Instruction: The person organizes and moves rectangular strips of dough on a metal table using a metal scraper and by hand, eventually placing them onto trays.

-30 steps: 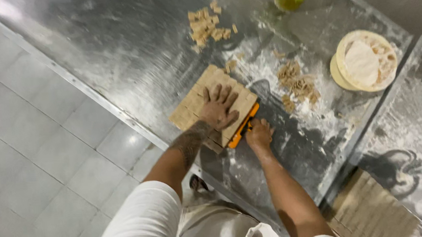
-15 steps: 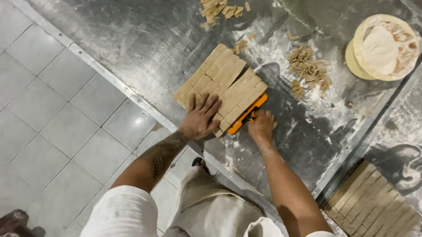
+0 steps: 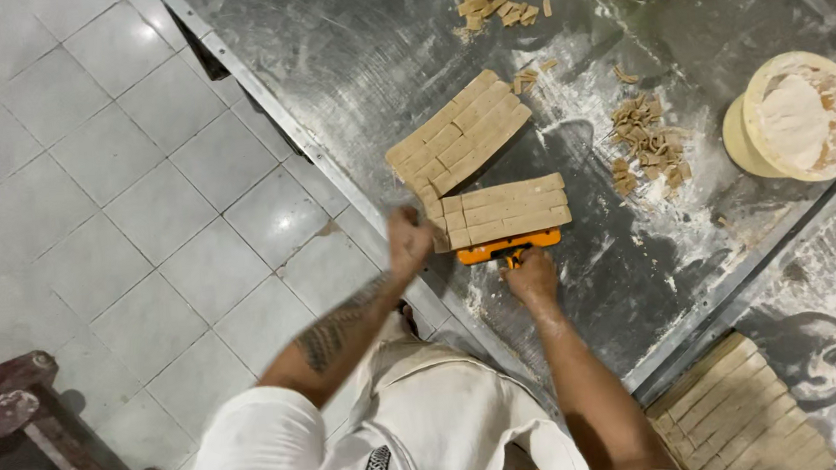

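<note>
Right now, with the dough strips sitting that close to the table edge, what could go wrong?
1. The near block of dough strips lies close to the steel table's front edge; a hard push could send end pieces onto the tiled floor.
2. The left hand sits at the strips' end, near the orange scraper that the right hand grips; fingers might get nicked.
3. Flour may let the strips slide apart.

Floured metal table [image 3: 374,49], right hand [image 3: 533,276] gripping an orange scraper [image 3: 509,248] against a block of cut dough strips [image 3: 506,210], left hand [image 3: 409,241] at the block's left end, second block [image 3: 460,130] just beyond, flour tub [image 3: 799,117] well apart
</note>
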